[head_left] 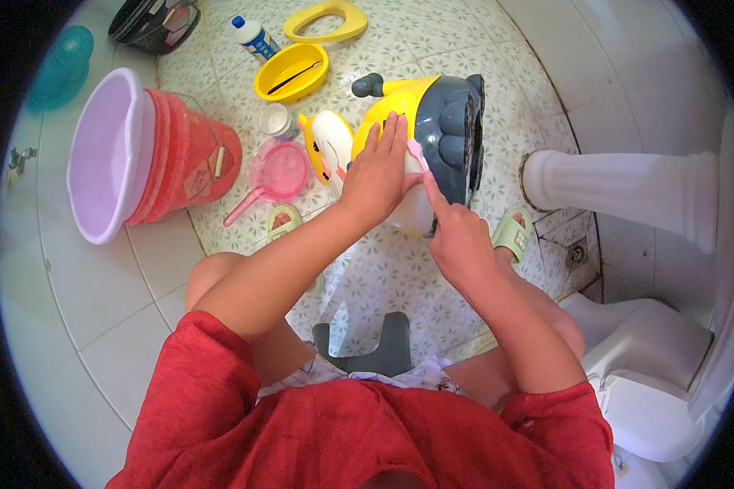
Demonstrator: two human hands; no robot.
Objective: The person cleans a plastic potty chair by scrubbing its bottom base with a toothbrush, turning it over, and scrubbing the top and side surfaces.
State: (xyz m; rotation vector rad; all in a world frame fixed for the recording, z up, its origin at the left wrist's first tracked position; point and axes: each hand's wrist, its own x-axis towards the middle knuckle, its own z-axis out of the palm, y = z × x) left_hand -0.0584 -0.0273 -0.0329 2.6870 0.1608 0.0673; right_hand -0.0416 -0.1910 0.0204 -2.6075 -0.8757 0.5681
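A child's potty [420, 106] in yellow, dark grey and white lies on its side in front of me, its yellow-and-white animal head [329, 137] toward the left. My left hand [379, 175] rests on it with fingers stretched out, pressing its surface. In my right hand [458, 236] is a pink toothbrush [417, 151], with the index finger laid along the handle. Its head touches the potty where the light part meets the dark grey, just right of my left fingers. The bristles are hidden.
Left stand a red bucket [179, 159] bearing a lilac basin [110, 155], a pink dipper [281, 171] and a small jar [276, 121]. Farther back are a yellow bowl [318, 55] holding a dark brush [294, 77], a bottle [255, 39] and a yellow seat ring [352, 18]. A white pedestal [628, 196] stands right.
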